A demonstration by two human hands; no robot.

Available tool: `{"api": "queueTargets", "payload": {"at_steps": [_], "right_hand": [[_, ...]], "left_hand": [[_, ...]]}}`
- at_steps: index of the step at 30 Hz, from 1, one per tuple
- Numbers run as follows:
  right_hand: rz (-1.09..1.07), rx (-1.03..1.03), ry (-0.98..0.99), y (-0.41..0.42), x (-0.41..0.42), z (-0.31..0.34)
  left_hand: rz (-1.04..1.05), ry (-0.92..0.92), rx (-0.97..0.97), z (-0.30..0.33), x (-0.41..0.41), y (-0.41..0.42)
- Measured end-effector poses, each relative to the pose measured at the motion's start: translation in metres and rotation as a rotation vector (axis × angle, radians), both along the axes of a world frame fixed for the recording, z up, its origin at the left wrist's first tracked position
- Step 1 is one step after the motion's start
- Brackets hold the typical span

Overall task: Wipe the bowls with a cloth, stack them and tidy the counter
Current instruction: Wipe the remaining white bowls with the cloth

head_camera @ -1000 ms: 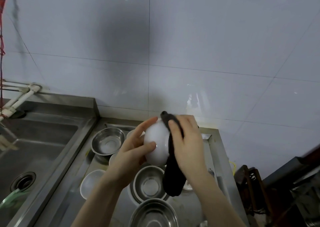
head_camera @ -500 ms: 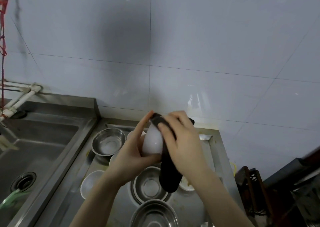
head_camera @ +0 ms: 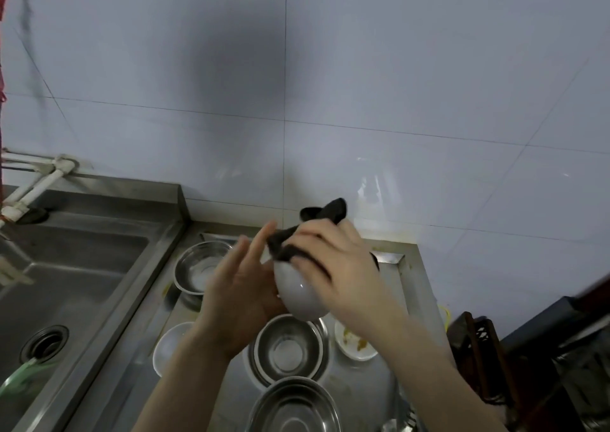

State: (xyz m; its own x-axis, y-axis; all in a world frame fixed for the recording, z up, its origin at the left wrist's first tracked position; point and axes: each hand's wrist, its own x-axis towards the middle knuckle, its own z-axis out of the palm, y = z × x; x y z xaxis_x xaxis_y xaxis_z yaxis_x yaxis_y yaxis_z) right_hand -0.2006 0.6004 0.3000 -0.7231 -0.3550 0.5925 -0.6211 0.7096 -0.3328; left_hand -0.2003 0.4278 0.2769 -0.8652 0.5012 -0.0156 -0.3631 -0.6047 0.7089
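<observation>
The right hand (head_camera: 333, 263) grips a dark cloth (head_camera: 287, 246) and presses it on a white bowl (head_camera: 302, 294). The left hand (head_camera: 237, 286) cups the bowl from its other side, fingers straight and pointing up. Under both hands, metal bowls (head_camera: 287, 349) sit on the desk (head_camera: 359, 385); no writing shows.

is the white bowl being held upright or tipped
Tipped: the white bowl shows its rounded outside to the camera, dark cloth pressed on it.

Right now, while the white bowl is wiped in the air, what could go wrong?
1. The left hand supports the white bowl with mostly straight fingers, so it may slip and fall onto the steel bowls below.
2. The small white dish looks stained; stacking it unwiped could dirty clean bowls.
3. The dark cloth under the right hand hides part of the bowl.
</observation>
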Motion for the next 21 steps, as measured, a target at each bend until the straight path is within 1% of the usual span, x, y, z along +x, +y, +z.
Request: {"api": "queueTargets", "payload": {"at_steps": [2,3,4,5,7,9,12,14,16,17,18,19,21], "right_hand": [[0.008,0.190,0.114,-0.008,0.014,-0.009],[0.002,0.234,0.152,-0.011,0.020,-0.017],[-0.012,0.232,0.176,-0.012,0.025,-0.027],[-0.030,0.189,0.187,-0.013,0.030,-0.037],[-0.072,0.003,0.185,-0.014,0.036,-0.056],[-0.127,-0.257,0.162,-0.017,0.039,-0.067],[-0.219,-0.595,0.103,-0.025,0.039,-0.069],[-0.285,-0.764,-0.012,-0.024,0.033,-0.061],[-0.306,-0.895,-0.201,-0.015,0.021,-0.052],[-0.293,-0.914,-0.283,-0.009,0.014,-0.048],[-0.277,-0.877,-0.317,-0.003,0.009,-0.043],[-0.264,-0.782,-0.299,0.001,0.006,-0.038],[-0.184,-0.495,-0.190,0.005,0.007,-0.029]], "left_hand": [[0.072,-0.093,0.082,-0.002,-0.003,0.000],[0.104,-0.103,0.085,-0.002,-0.004,0.000],[0.133,-0.104,0.084,-0.003,-0.006,-0.001],[0.168,-0.100,0.082,-0.004,-0.008,-0.002],[0.257,-0.107,0.086,-0.005,-0.009,-0.002],[0.329,-0.110,0.113,-0.009,-0.008,0.000],[0.322,-0.083,0.124,-0.013,-0.006,0.002],[0.316,-0.073,0.083,-0.017,-0.005,0.002],[0.295,-0.050,-0.003,-0.021,-0.004,0.000],[0.267,-0.022,-0.043,-0.023,-0.004,-0.002],[0.234,0.005,-0.082,-0.023,-0.003,-0.004],[0.190,0.040,-0.121,-0.023,-0.002,-0.006],[0.101,0.121,-0.208,-0.019,0.000,-0.008]]}}
